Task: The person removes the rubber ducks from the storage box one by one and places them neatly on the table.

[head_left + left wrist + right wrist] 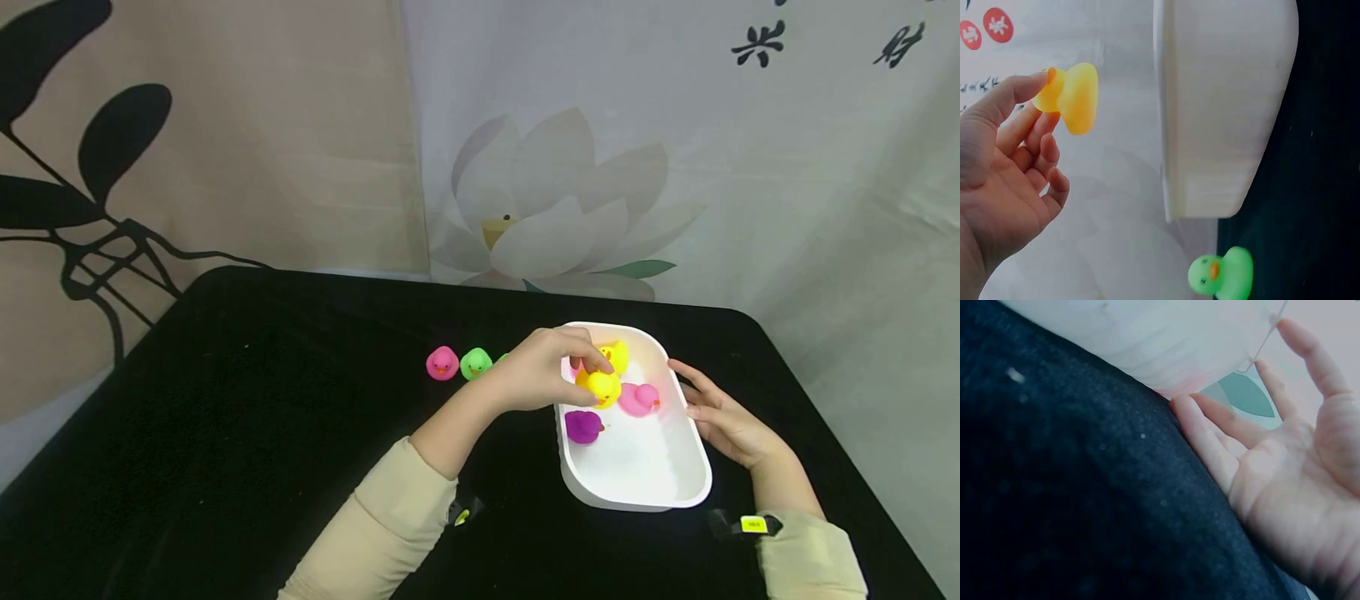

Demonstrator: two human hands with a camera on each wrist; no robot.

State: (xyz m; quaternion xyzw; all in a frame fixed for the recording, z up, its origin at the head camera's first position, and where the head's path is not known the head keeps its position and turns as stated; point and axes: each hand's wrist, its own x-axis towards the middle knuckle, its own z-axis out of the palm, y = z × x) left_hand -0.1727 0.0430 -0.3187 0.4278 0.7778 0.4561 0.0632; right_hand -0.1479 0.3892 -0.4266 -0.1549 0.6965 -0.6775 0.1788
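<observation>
My left hand (543,367) pinches a yellow rubber duck (600,387) by its head between thumb and fingers. In the left wrist view that yellow duck (1079,100) is above the rim of the white plastic bin (1229,112). Inside the bin (645,483) lie another yellow duck (617,354), a pink duck (640,400) and a purple duck (583,427); a further pink bit shows behind my fingers. At the bin's right wall, my right hand (731,425) has its fingers extended, and in the right wrist view the fingertips (1185,406) touch the wall low down.
Left of the bin, a pink duck (442,363) and a green duck (476,364) stand on the black-covered table (225,433). A second green bit peeks out behind my left wrist. Printed cloth (825,208) hangs behind the table.
</observation>
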